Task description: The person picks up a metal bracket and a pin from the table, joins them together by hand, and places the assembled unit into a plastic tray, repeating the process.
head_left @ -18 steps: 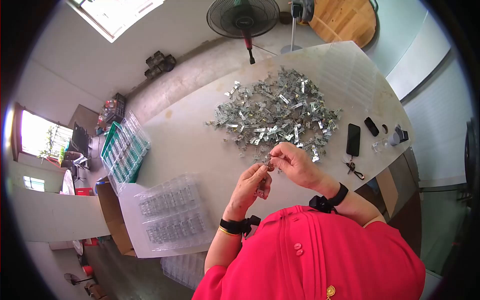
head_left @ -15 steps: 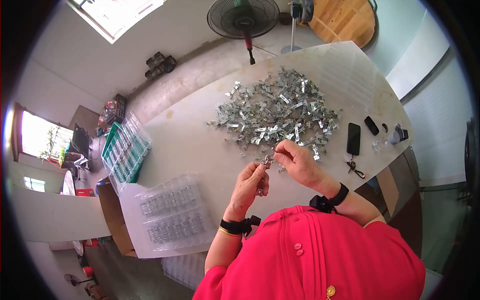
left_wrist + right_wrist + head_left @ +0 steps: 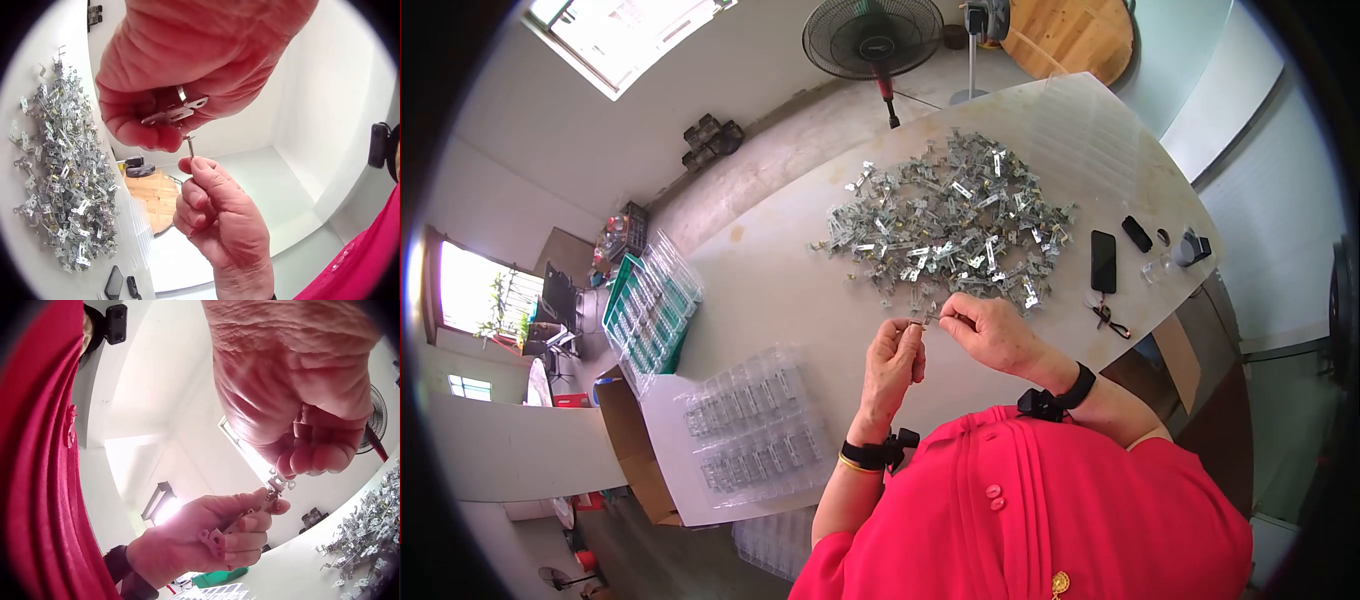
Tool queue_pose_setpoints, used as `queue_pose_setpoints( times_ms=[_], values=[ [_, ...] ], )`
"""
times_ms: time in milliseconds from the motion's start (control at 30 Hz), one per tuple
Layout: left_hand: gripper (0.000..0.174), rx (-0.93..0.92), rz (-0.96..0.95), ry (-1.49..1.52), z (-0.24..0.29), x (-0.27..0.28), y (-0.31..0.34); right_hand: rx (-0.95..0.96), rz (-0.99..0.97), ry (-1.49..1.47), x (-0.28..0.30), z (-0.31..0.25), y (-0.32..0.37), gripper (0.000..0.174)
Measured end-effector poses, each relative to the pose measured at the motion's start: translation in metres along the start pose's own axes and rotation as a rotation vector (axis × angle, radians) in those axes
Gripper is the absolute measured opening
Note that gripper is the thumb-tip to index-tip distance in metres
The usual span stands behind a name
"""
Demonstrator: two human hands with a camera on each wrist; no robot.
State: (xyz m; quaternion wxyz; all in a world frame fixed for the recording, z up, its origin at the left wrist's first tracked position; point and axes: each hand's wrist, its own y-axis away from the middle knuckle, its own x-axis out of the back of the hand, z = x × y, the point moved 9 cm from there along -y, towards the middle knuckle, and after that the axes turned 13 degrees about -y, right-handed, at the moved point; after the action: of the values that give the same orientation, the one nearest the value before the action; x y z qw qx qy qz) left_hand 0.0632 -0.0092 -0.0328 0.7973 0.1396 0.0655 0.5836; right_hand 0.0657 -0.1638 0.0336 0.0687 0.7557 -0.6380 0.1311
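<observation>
Over the table's near side, both hands meet in front of the red shirt. My left hand point(image 3: 888, 365) holds a small silver metal bracket point(image 3: 181, 112) with holes in its curled fingers, and in the right wrist view a bracket end point(image 3: 215, 542) sticks out below its palm. The right hand point(image 3: 1003, 342) pinches a thin metal piece point(image 3: 190, 147) between thumb and forefinger, its tip close to the left fingertips. Just beyond the hands spreads a large pile of similar metal brackets point(image 3: 945, 220).
Left of the hands lie clear plastic trays point(image 3: 750, 425) filled with parts. A green crate point(image 3: 645, 310) with more trays sits at the table's left edge. To the right are a phone point(image 3: 1104, 262), a small black object point(image 3: 1137, 234) and keys point(image 3: 1110, 318). A fan point(image 3: 873, 40) stands beyond.
The fingertips, close together before, are now slightly apart with a thin metal piece between them. My left hand has turned, hiding the bracket end seen below its fingers. The head view has shifted slightly.
</observation>
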Motion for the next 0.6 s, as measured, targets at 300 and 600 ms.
queue_pose_setpoints(
  times_ms=[300,600],
  values=[
    [0.020,-0.025,0.021,-0.054,-0.0005,0.0018,-0.0006,0.009,-0.024,0.022,-0.0021,-0.0006,-0.0023,0.014],
    [0.018,-0.010,0.025,-0.040,-0.0019,-0.0009,-0.0056,0.001,-0.060,-0.006,0.0003,0.0029,-0.0089,0.014]
  ],
)
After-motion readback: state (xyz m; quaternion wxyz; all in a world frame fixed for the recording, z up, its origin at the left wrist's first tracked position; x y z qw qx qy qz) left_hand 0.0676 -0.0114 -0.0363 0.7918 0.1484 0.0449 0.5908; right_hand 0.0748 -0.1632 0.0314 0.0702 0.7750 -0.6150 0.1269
